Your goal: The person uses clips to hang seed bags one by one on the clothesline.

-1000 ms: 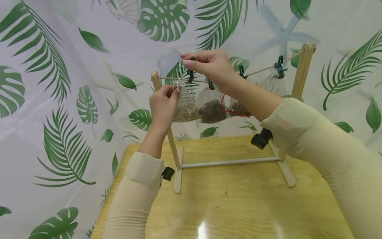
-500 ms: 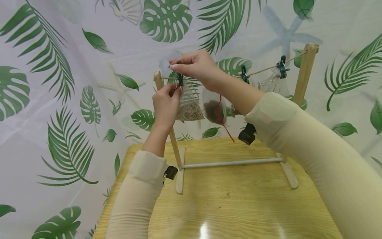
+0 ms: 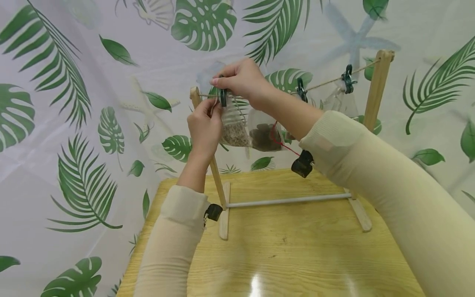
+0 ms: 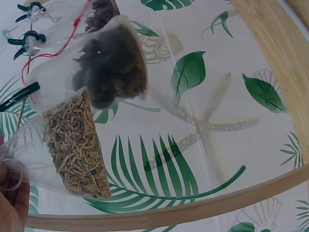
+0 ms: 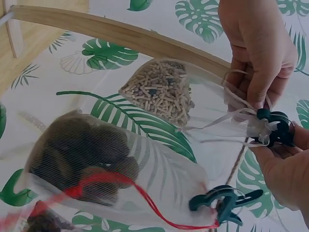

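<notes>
A sheer drawstring bag of pale pellets (image 5: pixel 159 92) hangs at the left end of a rope (image 3: pixel 323 84). My left hand (image 3: pixel 204 128) pinches its gathered neck and white drawstring between thumb and fingers. My right hand (image 3: pixel 245 84) grips a dark green clip (image 5: pixel 277 128) from above; in the right wrist view the clip sits around the bag's neck, by the rope. Beside it hangs a mesh bag of dark, stone-like lumps (image 4: pixel 113 63) with a red cord (image 5: pixel 145 195), held by another green clip (image 5: pixel 224 203).
The wooden stand's left post (image 3: pixel 217 185) and right post (image 3: pixel 377 88) carry the rope, with a white bar (image 3: pixel 289 201) low between them on the wooden table (image 3: pixel 282 255). Toward the right, another clear bag (image 3: pixel 343 103) hangs from a clip (image 3: pixel 347 78). A leaf-patterned cloth (image 3: pixel 92 173) covers the wall behind.
My right hand has moved left and slightly down, bringing the clip from above the rope to the pellet bag's neck. The left hand stays at the neck. The red cord swings.
</notes>
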The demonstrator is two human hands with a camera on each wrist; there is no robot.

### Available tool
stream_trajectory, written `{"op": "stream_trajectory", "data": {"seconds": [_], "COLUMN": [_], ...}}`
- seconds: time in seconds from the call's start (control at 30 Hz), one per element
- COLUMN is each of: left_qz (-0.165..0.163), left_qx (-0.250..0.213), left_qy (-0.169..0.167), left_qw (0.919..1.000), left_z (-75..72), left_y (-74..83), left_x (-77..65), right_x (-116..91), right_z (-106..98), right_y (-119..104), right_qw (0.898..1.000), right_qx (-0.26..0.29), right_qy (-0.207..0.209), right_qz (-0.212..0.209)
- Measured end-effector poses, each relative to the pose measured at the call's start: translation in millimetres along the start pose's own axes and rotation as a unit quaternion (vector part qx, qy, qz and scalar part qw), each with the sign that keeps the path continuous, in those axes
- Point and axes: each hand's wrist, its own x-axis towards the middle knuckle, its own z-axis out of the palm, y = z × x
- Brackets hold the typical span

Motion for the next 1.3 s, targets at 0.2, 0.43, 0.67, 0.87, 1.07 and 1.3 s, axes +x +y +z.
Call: {"op": "stream_trajectory", "data": {"seconds": [0.2, 0.43, 0.67, 0.87, 1.07, 1.3], "left_qz": [-0.01, -0.022, -0.024, -0.015, -0.008, -0.021], "left_qx": [-0.001, -0.016, -0.01, 0.004, 0.018, 0.013], "left_qy": [0.006, 0.008, 0.013, 0.02, 0.022, 0.024], "left_qw": [0.9999, 0.9996, 0.9996, 0.9997, 0.9996, 0.9994], "left_z": [-0.9, -2.1, -1.1, 0.6, 2.4, 3.5], "left_y": [-3.7, -2.8, -1.3, 0.7, -2.1, -6.6], "left_x": [0.8, 2.3, 4.3, 5.8, 5.3, 2.7], "right_x": [0.8, 1.7, 1.5, 5.0, 10.4, 12.0], "right_z": [0.2, -2.5, -2.9, 0.6, 2.1, 2.2], "right_y": [4.9, 12.8, 9.4, 7.2, 3.5, 1.1], "right_qw": [0.999, 0.997, 0.996, 0.998, 0.999, 0.995], "right_qx": [-0.007, -0.011, 0.011, -0.015, -0.026, -0.059], "right_qy": [-0.032, -0.05, -0.006, 0.008, 0.001, -0.05], "right_qz": [-0.004, -0.057, -0.088, -0.06, 0.021, 0.068]}}
